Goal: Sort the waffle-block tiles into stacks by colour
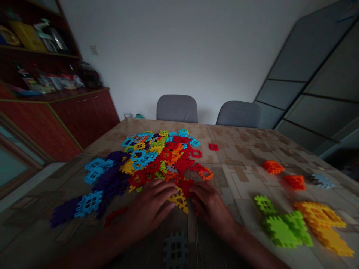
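A heap of flat plastic interlocking tiles in red, blue, yellow, orange, green and purple lies on the patterned table. My left hand rests palm down at the near edge of the heap, fingers stretched toward a yellow triangular tile. My right hand lies just right of that tile, fingers curled at the red tiles; what they grip, if anything, is hidden. A dark grey square tile lies between my forearms.
Sorted tiles sit at the right: green, yellow, orange and a blue one. Two grey chairs stand behind the table. A wooden cabinet stands left, grey wardrobe panels right.
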`<state>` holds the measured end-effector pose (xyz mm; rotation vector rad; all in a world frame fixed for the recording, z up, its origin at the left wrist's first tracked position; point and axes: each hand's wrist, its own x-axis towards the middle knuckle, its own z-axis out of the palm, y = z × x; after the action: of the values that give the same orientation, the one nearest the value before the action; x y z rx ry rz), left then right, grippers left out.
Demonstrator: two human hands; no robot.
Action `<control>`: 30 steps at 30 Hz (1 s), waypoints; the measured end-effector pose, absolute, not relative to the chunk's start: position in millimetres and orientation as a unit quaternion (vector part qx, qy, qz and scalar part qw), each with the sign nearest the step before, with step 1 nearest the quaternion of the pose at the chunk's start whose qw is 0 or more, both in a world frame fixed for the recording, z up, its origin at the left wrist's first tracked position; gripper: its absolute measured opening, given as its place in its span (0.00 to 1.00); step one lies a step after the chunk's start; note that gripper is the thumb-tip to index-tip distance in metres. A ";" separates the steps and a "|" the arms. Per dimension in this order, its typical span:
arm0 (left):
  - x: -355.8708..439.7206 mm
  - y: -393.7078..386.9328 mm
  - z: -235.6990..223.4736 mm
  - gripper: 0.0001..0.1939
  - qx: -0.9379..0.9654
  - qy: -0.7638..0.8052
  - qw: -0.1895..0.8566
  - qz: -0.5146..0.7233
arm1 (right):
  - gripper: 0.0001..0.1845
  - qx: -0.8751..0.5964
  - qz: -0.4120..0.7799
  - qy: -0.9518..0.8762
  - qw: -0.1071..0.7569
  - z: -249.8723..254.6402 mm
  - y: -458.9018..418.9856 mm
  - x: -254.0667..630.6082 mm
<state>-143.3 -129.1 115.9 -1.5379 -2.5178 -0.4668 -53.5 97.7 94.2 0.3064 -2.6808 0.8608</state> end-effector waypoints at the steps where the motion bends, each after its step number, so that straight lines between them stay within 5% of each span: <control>1: -157.6 -121.6 116.7 0.14 -0.506 -0.846 0.078 -0.148 | 0.16 0.105 0.295 -0.937 0.153 92.6 98.2 -54.0; 15: -210.0 -97.0 103.3 0.04 -0.494 -0.857 0.057 -0.138 | 0.16 0.106 0.281 -0.947 0.110 91.5 100.5 -55.3; 22: -205.1 -111.9 88.5 0.09 -0.462 -0.866 0.050 -0.183 | 0.16 0.106 0.280 -0.946 0.125 90.1 97.8 -54.7; 30: -198.7 -107.9 89.0 0.33 -0.445 -0.854 0.037 -0.268 | 0.44 0.141 0.237 -0.955 0.106 92.3 89.6 -48.4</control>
<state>-198.7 -107.9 89.0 -1.3670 -2.6195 -0.8211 -48.4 89.6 92.3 0.4147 -2.8138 0.6970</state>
